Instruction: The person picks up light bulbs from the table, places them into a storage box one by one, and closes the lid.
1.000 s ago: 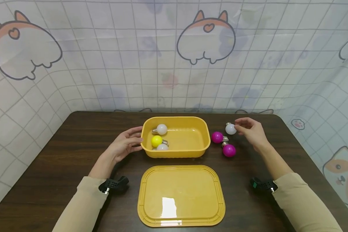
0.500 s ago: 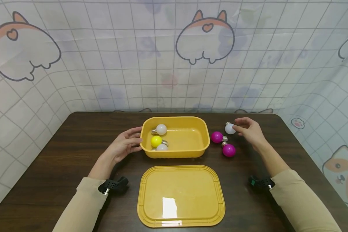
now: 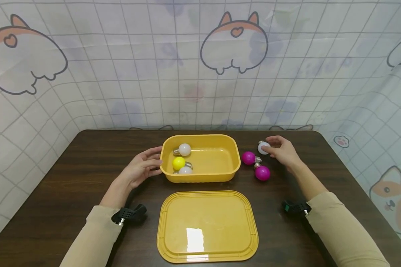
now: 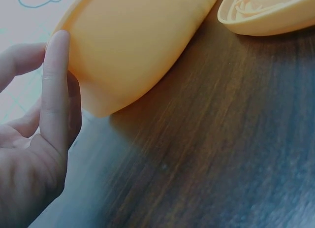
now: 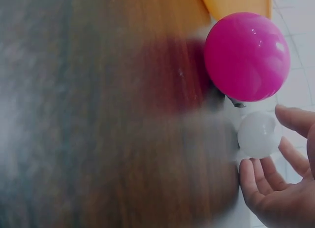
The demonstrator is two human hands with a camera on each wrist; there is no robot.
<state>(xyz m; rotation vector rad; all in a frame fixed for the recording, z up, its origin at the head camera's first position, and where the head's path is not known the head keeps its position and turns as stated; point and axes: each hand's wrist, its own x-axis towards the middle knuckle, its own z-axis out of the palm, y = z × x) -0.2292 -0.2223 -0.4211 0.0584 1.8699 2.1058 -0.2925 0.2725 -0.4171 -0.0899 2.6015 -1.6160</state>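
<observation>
My left hand (image 3: 138, 168) is at the left end of the yellow plastic box (image 3: 217, 178), its fairly straight fingers touching the wall and rim. Inside the box, near its left end, lie a yellow light bulb (image 3: 178, 163) and two white ones, one at the back (image 3: 185, 149) and one at the front (image 3: 186, 170). On the table to the right, my right hand (image 3: 284, 151) has its thumb and fingers round another white light bulb (image 5: 259, 134). Two magenta light bulbs lie between box and hand, one nearer the box (image 3: 248, 158) and one nearer me (image 3: 262, 173).
A flat yellow lid (image 3: 207, 226) lies on the dark wooden table (image 3: 70, 189) in front of the box. Behind the table hangs a white grid-patterned cloth (image 3: 147, 81) with cartoon dogs. Both wrists wear black straps.
My right hand has moved left and its thumb and fingers have come in round the white light bulb. The left hand stays at the box. The head view has shifted slightly.
</observation>
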